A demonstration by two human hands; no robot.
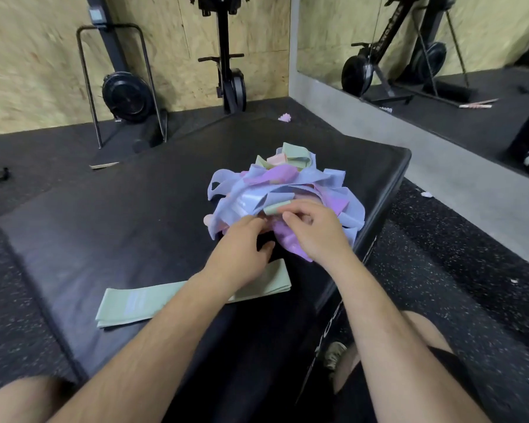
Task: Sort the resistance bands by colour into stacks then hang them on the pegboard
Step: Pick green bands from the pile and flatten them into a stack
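A tangled heap of resistance bands in blue, purple, green and pink lies on the black padded box, near its right edge. Both hands are at the heap's near side. My right hand pinches the end of a green band that sticks out of the heap. My left hand reaches in beside it with its fingers at the heap's edge; what it holds is hidden. A flat stack of green bands lies on the box, under my left forearm.
A small purple band lies on the floor beyond the box. Rowing machines stand against the plywood wall, and a mirror fills the right wall. The box's right edge drops to speckled floor. My knees are at the bottom.
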